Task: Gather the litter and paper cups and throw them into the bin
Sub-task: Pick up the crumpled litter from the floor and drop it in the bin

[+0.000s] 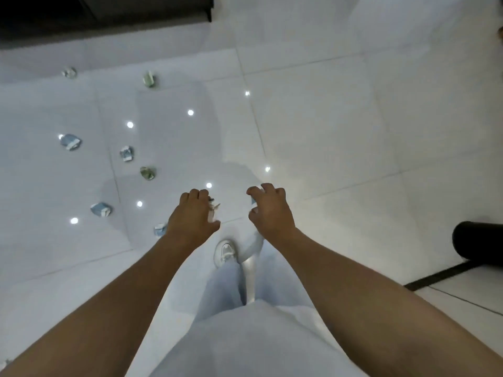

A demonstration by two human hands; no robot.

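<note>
Both hands curl around small scraps: the left hand pinches crumpled litter, the right hand a blue piece. Remaining crumpled cups lie on the floor left of the left hand, the nearer one.

text on crumpled litter: print too blurred, unreadable
text on shoe: none legible
signs/numbers on floor tiles: none legible
</note>
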